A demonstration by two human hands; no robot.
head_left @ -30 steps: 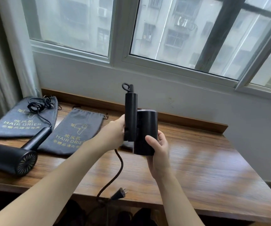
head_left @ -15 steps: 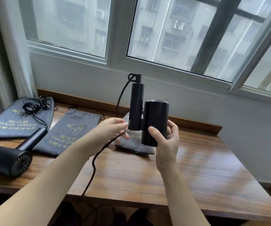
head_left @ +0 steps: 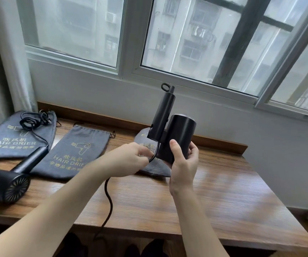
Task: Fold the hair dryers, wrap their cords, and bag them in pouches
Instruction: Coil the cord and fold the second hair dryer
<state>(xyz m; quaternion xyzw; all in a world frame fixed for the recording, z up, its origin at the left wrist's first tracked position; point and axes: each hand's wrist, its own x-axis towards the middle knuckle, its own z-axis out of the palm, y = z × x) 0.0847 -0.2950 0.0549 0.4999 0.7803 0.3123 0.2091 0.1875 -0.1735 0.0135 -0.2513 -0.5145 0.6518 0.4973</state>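
At frame centre, the folded hair dryer was gripped upright by the right hand, fingers curled round its barrel. Its cord was pinched by the left hand. Cord-wrapping seemed begun; winding round the body was called for next.
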